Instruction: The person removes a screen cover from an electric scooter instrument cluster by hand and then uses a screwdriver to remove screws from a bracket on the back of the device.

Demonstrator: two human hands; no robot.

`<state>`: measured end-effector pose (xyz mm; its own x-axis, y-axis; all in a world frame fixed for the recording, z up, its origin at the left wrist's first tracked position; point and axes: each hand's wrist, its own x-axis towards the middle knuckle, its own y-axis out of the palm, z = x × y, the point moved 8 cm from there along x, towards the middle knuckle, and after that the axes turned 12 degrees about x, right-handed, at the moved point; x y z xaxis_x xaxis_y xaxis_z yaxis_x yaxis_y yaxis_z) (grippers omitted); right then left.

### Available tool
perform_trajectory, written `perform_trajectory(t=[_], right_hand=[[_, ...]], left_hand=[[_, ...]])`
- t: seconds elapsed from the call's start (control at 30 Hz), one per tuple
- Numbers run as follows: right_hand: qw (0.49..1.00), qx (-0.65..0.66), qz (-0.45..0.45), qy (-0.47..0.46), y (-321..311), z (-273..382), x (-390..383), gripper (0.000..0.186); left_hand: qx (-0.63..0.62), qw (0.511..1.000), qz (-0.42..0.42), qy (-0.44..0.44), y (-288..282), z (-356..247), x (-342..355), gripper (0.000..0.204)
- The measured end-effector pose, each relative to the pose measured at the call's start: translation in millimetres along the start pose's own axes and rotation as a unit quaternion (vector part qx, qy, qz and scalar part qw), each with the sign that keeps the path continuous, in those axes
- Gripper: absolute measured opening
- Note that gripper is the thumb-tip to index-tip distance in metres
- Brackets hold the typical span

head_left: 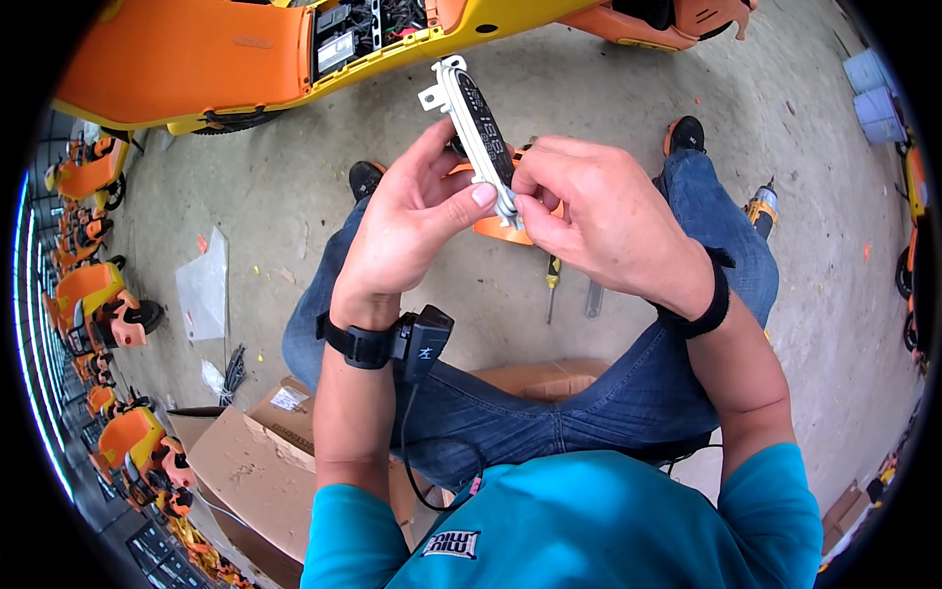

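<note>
My left hand [410,211] is closed round a long, narrow display panel [481,133] with a white frame and a glossy black face. The thumb presses along the near part of its white edge, and the fingers go behind it. White mounting tabs stick out at the panel's far end, which tilts up and to the left. My right hand [603,211] pinches the panel's near end between thumb and fingers; the exact grip is partly hidden. Below the hands an orange plastic part [503,232] shows, mostly covered by them.
A yellow and orange scooter body [196,59] with an exposed wiring bay lies ahead. On the floor are a screwdriver [551,287], a power drill [761,210] and a clear plastic sheet [204,290]. A cardboard box [255,461] stands at left, blue buckets [876,108] far right.
</note>
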<state>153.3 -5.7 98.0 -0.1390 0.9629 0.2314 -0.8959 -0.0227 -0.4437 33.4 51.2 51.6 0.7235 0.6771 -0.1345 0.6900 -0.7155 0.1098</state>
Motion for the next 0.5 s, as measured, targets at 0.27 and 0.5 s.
perform_trajectory(t=[0.27, 0.5], right_hand=[[0.992, -0.017, -0.066, -0.108, -6, 11, 1, 0.013], [0.996, 0.077, -0.034, -0.040, -8, -1, 2, 0.010]], left_hand=[[-0.043, 0.998, 0.035, -0.005, 5, -2, 0, 0.053], [-0.083, 0.994, 0.067, -0.027, 6, 1, -1, 0.054]])
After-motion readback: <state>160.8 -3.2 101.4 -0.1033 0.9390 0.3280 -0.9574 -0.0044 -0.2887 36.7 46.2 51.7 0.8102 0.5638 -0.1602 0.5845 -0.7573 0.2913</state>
